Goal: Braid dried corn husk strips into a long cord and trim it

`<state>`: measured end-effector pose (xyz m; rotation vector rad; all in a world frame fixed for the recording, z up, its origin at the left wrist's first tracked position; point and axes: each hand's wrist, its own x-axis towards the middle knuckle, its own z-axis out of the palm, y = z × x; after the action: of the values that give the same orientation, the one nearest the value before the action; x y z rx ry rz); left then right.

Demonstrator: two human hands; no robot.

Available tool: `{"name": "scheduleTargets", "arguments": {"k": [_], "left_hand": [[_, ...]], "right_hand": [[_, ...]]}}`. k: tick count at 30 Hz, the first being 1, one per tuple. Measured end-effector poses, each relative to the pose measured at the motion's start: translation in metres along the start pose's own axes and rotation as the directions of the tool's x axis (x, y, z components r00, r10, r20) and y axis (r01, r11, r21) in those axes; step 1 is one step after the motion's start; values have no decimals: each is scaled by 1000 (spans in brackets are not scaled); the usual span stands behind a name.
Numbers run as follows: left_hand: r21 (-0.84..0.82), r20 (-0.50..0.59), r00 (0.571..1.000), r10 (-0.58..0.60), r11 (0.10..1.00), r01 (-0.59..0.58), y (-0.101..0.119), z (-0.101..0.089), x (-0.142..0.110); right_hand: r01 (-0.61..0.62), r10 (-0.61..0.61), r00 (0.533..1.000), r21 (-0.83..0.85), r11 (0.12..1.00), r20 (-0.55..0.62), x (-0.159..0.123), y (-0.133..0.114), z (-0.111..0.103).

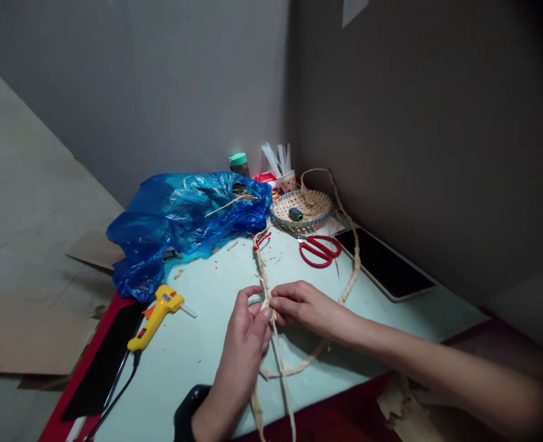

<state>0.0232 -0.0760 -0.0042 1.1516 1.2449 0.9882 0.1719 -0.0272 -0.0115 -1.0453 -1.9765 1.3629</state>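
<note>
A pale braided cord of plant fibre (261,265) runs down the middle of the table, with a red tie (262,240) near its far end. My left hand (249,325) pinches the cord from the left, thumb against the strands. From the right, my right hand (299,302) grips the same spot, its fingertips pressed on the fibre. Below the hands, loose strands (284,374) hang toward the table's near edge. Another length of twisted cord (354,270) curves round on the right, up to the woven basket and back under my right forearm.
Blue plastic bag (174,209) at back left; yellow glue gun (156,319) with a cable at left. Red-handled scissors (319,250) lie before the shallow woven basket (278,215), which holds a dark thread spool (296,214). A black tablet (386,264) lies right, a dark phone-like slab (105,362) left.
</note>
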Motion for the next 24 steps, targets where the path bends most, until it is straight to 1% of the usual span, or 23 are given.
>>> {"name": "scheduleTargets", "arguments": {"k": [1,2,3,5,7,9,11,13,14,15,16,17,18,19,20,21,22,23,24], "left_hand": [[134,-6,999,33,990,-31,2,-2,-1],[278,-6,997,76,958,-71,5,-4,-2],[419,-4,992,124,901,-111,7,-6,-3],[652,3,974,228,738,-175,11,-8,-6],[809,22,941,337,548,-215,13,-9,-10],[907,65,885,461,342,-245,11,-6,-15],[953,147,809,569,137,-270,7,1,-21],[961,235,730,642,-44,-272,1,9,-26],[957,273,698,662,-114,-266,-2,13,-28],[952,301,672,676,-166,-258,-5,18,-30],[948,315,654,688,-198,-248,-9,22,-31],[948,316,641,699,-210,-239,-12,25,-32],[950,310,633,710,-203,-237,-15,27,-33],[952,300,633,714,-178,-250,-16,27,-34],[951,286,642,711,-128,-282,-17,25,-35],[943,268,664,699,-47,-331,-15,22,-35],[921,239,698,675,68,-382,-12,17,-34],[878,198,745,637,222,-423,-7,12,-32],[805,135,801,583,407,-432,-1,5,-29]], "right_hand": [[-4,3,1000,-8,1000,-22,-1,0,0],[-9,8,999,-14,1000,-41,-2,0,0],[-14,13,998,-15,1000,-58,-3,-1,1],[-18,19,996,3,1000,-84,-5,-1,3],[-4,7,994,30,1000,-105,-5,-1,5],[7,1,992,64,998,-124,-5,-2,7],[-3,17,993,127,992,-113,-5,-2,8],[-31,50,995,209,977,-86,-6,-2,9],[-43,63,995,247,968,-74,-6,-2,9],[-53,74,995,279,959,-65,-7,-2,10],[-62,83,995,306,950,-56,-7,-2,10],[-71,93,994,333,940,-49,-7,-1,10],[-80,101,994,361,929,-41,-7,-1,11],[-90,111,993,386,918,-34,-7,-1,10],[-101,122,992,407,908,-27,-7,0,10],[-111,132,991,427,897,-21,-7,-1,9],[-117,141,990,445,888,-21,-8,-1,8],[-118,145,989,458,881,-25,-8,-2,7],[-112,141,990,468,877,-28,-9,-3,7]]}}
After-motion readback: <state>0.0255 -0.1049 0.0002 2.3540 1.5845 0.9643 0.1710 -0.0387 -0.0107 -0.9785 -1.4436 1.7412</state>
